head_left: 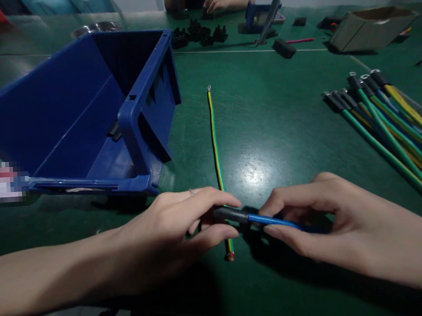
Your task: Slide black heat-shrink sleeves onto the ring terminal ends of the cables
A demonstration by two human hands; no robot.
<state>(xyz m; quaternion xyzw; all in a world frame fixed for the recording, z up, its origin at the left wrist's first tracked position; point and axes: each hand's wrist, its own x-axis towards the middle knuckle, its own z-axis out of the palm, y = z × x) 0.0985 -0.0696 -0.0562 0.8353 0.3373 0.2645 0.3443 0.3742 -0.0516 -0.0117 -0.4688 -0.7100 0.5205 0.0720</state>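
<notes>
A blue cable [272, 220] lies between the thumb and fingers of my right hand [318, 213]. Its left end goes into a black sleeve [232, 215]. The fingers and thumb of my left hand [189, 221] are around the far end of that sleeve, which they partly hide. Beneath it, a green-yellow cable [215, 143] lies lengthwise on the table, with a metal lug at its far end and bare copper at its near end. My left fingers cover part of this cable.
A large blue bin [151, 114] with small black pieces inside stands at the left. Sleeved cables [391, 123] are piled at the right. Farther back are black parts [199, 33], a cardboard box [372, 28] and a person's hands [217, 0].
</notes>
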